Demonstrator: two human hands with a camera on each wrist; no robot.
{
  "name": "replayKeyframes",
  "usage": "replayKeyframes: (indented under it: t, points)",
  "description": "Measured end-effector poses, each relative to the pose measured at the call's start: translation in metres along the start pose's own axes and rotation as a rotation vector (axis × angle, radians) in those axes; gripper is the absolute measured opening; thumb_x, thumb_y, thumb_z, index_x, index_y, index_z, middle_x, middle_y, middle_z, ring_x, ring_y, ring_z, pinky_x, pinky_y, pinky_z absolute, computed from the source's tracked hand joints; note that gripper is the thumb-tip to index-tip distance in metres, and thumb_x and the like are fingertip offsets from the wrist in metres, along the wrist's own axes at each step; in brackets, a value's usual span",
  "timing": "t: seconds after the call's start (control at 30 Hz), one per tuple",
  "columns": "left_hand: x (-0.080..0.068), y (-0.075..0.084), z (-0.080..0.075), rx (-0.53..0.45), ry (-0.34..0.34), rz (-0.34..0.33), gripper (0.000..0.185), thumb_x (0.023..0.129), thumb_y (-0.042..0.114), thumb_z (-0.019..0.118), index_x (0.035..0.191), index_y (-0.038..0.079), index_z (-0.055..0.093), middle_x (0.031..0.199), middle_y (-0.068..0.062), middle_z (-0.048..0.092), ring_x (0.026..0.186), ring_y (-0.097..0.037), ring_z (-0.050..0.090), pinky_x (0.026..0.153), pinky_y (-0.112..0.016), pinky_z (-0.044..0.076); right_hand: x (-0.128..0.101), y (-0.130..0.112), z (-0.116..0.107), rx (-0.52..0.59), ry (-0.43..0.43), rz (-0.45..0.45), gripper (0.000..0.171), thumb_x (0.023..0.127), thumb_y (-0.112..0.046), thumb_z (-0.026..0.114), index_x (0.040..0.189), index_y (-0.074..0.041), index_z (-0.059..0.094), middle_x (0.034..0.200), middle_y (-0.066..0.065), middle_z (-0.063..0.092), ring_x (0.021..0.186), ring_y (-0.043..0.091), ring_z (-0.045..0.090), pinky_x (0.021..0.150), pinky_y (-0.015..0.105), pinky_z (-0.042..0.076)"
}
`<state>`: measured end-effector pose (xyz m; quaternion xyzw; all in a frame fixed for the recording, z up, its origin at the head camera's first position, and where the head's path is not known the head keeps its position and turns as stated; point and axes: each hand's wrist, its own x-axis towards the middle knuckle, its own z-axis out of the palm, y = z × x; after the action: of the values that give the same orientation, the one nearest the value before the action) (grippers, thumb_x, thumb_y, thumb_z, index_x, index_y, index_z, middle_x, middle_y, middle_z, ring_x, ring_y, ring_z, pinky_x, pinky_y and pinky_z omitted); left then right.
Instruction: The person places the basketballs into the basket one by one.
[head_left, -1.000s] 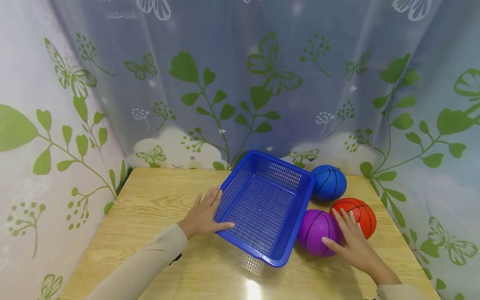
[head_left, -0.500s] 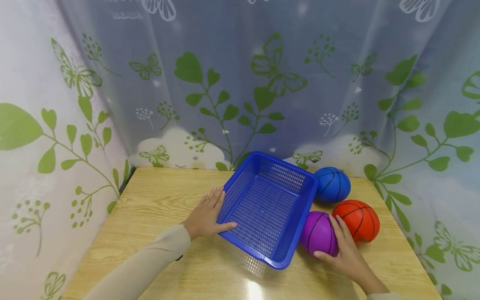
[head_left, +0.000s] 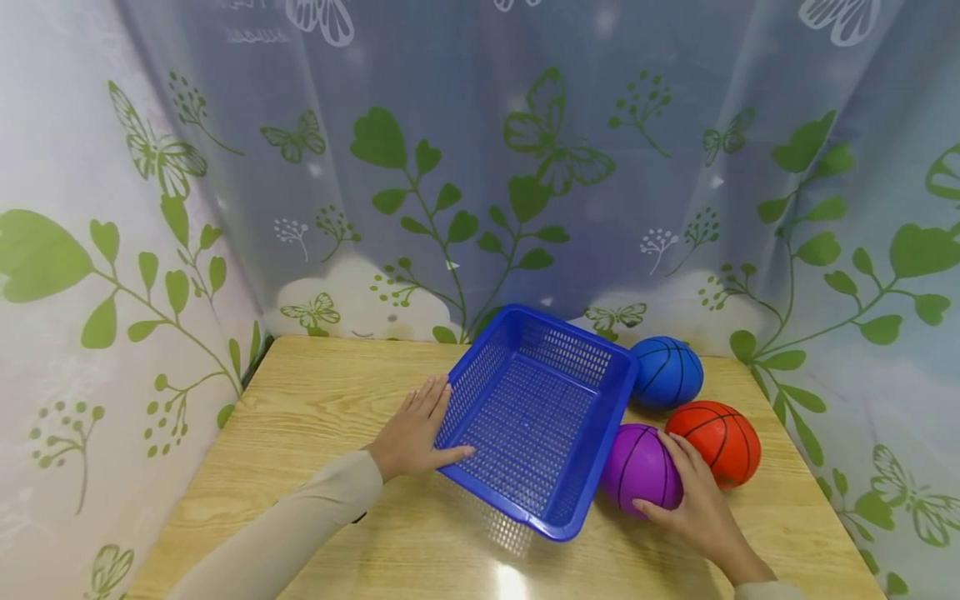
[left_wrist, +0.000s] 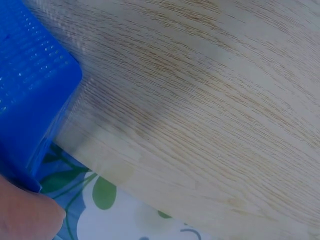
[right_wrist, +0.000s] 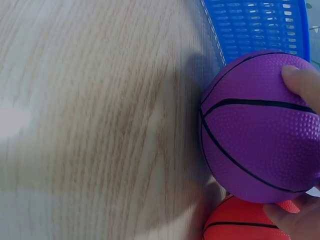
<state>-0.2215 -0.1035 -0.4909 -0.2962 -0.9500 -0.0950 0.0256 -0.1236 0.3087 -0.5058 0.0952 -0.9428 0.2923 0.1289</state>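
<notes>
Two hands were at work on a wooden table (head_left: 315, 400) hemmed in by a leaf-printed curtain (head_left: 480, 167). The blue basket (head_left: 536, 421) was the biggest thing there, sitting skewed near the table's middle with one corner pointing toward the person. The left hand (head_left: 416, 429) lay flat at the basket's nine o'clock side, fingers straight along the wall and thumb laid over the near rim, apparently bracing it so it would not slide. At the basket's three to four o'clock side sat the purple ball (head_left: 641, 468), close against the wall and likely touching it. The right hand (head_left: 693, 500) cupped that ball from its four o'clock side, fingers curled over the top and thumb pressed low on the front, a grip that looked suited to lifting. The orange ball (head_left: 716, 442) rested at the purple one's two o'clock, touching or nearly so, and the blue ball (head_left: 666, 371) stood at the basket's one o'clock corner, untouched.
</notes>
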Motion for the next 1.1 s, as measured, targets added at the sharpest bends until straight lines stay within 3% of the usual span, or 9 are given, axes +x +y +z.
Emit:
replayKeyframes:
  t: [0.23, 0.6, 0.87, 1.1]
  points:
    - [0.001, -0.003, 0.005, -0.012, 0.038, 0.019, 0.102, 0.075, 0.075, 0.029, 0.141, -0.001, 0.013, 0.148, -0.014, 0.003, 0.135, -0.030, 0.006, 0.106, -0.048, 0.014, 0.006, 0.005, -0.009, 0.016, -0.031, -0.028, 0.093, 0.058, -0.040, 0.080, 0.136, -0.017, 0.035, 0.130, 0.019, 0.035, 0.110, 0.041, 0.038, 0.069, 0.060, 0.043]
    - [0.001, -0.001, 0.002, -0.012, 0.026, 0.025, 0.100, 0.077, 0.072, 0.034, 0.140, -0.003, 0.016, 0.147, -0.018, 0.008, 0.134, -0.032, 0.010, 0.105, -0.047, 0.017, 0.010, 0.007, -0.032, 0.090, -0.072, -0.029, 0.089, 0.061, -0.034, 0.080, 0.135, -0.016, 0.035, 0.125, 0.013, 0.038, 0.101, 0.036, 0.048, 0.064, 0.050, 0.049]
    - [0.000, 0.002, -0.002, -0.015, 0.006, 0.005, 0.100, 0.077, 0.072, 0.035, 0.140, -0.003, 0.014, 0.148, -0.014, 0.004, 0.135, -0.029, 0.007, 0.105, -0.046, 0.016, 0.013, 0.005, -0.054, 0.139, -0.119, 0.039, 0.086, 0.068, -0.029, 0.076, 0.139, -0.025, 0.027, 0.129, 0.017, 0.033, 0.097, 0.043, 0.050, 0.062, 0.047, 0.050]
    - [0.000, 0.001, 0.001, 0.000, 0.020, 0.014, 0.100, 0.077, 0.072, 0.033, 0.140, -0.002, 0.015, 0.148, -0.016, 0.007, 0.135, -0.030, 0.009, 0.105, -0.046, 0.016, 0.024, -0.011, -0.067, 0.121, -0.084, 0.009, 0.089, 0.067, -0.028, 0.077, 0.139, -0.027, 0.026, 0.131, 0.016, 0.031, 0.099, 0.042, 0.049, 0.061, 0.048, 0.050]
